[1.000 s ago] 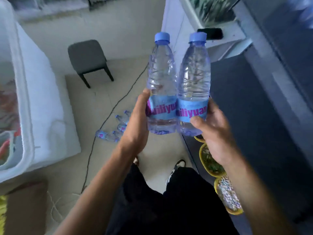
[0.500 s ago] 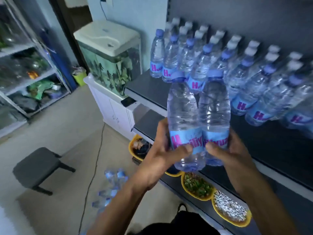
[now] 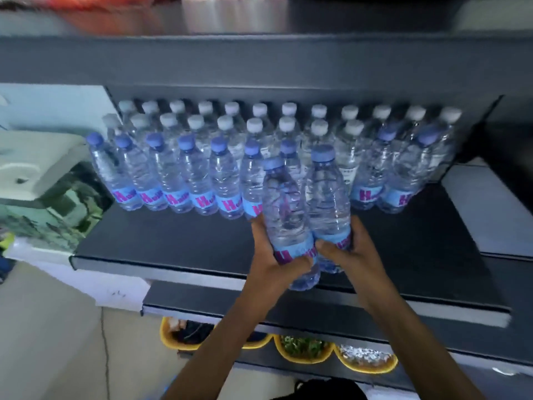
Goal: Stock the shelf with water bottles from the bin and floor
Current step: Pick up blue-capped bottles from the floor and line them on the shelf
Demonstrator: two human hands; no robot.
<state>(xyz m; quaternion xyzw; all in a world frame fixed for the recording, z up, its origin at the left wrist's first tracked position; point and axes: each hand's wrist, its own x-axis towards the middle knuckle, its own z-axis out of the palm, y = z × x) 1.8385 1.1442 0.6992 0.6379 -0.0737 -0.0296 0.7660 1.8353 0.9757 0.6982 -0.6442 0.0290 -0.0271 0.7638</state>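
a: hands?
b: left hand (image 3: 271,256) is clenched round the left bottle (image 3: 284,215), thumb across the label. right hand (image 3: 350,251) is clenched round the right bottle (image 3: 327,194), low on its label. one bottle each.
a: where are the two?
b: side by side, touching, blue caps up, leaning back a little. they're at the front edge of the shelf (image 3: 173,241), right of its middle. bases sit at that edge. can't tell if either one touches the shelf.
a: shelf state?
b: stock (image 3: 202,183) stands along the back edge, three rows deep. front row has blue caps, the two rows behind have white caps. front row breaks behind my right bottle, and white-cap bottles show there.
a: what's around it?
b: tank (image 3: 43,168) just beside the shelf's left edge. lower shelf (image 3: 202,301) underneath, its left edge set in from the one above. under that, yellow bowls (image 3: 305,360) in a line: one with greens, one with pale bits. top of the view is blurred, can't read it.
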